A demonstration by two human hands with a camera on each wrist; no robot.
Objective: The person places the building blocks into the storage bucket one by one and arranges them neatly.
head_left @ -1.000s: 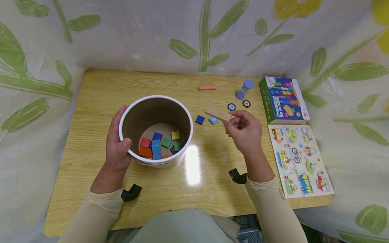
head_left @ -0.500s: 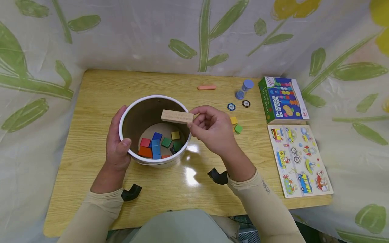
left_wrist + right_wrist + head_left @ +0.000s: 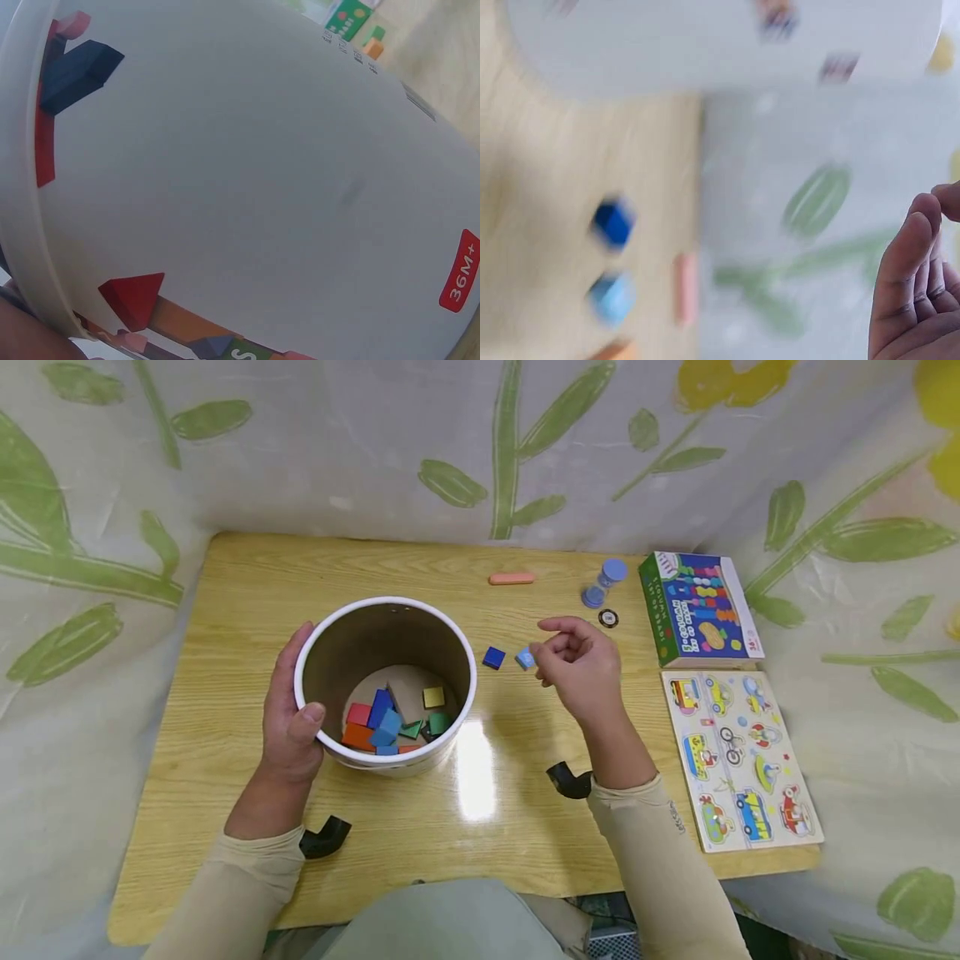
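Observation:
My left hand (image 3: 294, 731) grips the white rim of a round bucket (image 3: 375, 631), thumb over the edge. In the left wrist view the bucket's white printed wall (image 3: 247, 172) fills most of the picture. Several coloured blocks lie inside, among them a red block (image 3: 358, 714), a light blue block (image 3: 387, 727) and a yellow block (image 3: 433, 697); a thin brownish edge stands among them. My right hand (image 3: 588, 672) hovers over the table with loosely bent fingers and nothing in them. Close to its fingertips are a light blue block (image 3: 525, 658) and a dark blue block (image 3: 493, 657).
A pink stick (image 3: 512, 578) lies farther back, left of a blue sand timer (image 3: 604, 582). A black poker chip (image 3: 608, 618) rests nearby. On the right are a boxed bead set (image 3: 701, 606) and a vehicle puzzle board (image 3: 742, 760).
My right hand carried a wooden plank over the bucket, let it go, and moved back right without it. The blocks inside have shifted. My left hand keeps its hold on the rim.

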